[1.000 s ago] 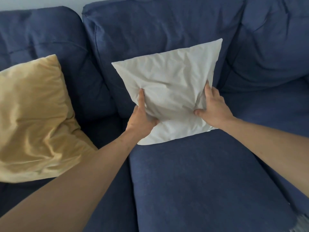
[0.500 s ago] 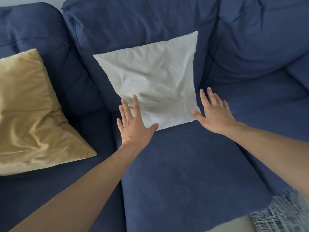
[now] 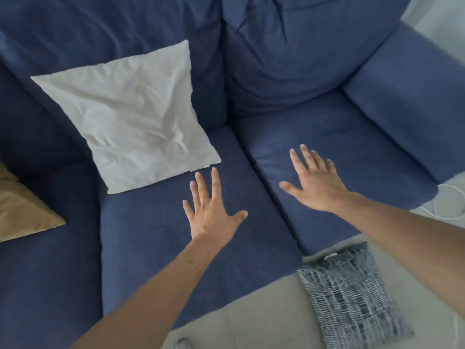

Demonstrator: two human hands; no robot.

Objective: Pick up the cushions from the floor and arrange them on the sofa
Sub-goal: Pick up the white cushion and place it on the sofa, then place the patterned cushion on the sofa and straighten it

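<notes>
Right seat cushion (image 3: pixel 327 137) lies clear (white cushion (image 3: pixel 130 117) fills the middle).

Far left of the left hand (image 3: pixel 208 210), the yellow cushion (image 3: pixel 24 210) is chopped off by the frame edge (only a corner shows). Below the right hand (image 3: pixel 314 182), the patterned cushion (image 3: pixel 352 301) is motion-blurred, and the right forearm covers its upper corner.

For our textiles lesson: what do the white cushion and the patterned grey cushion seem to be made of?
White square cushion: probably thin matte cotton, since it creases finely. Grey-and-white patterned cushion on the floor: seemingly a coarser woven fabric with broken stripes, though blur leaves this uncertain.
</notes>
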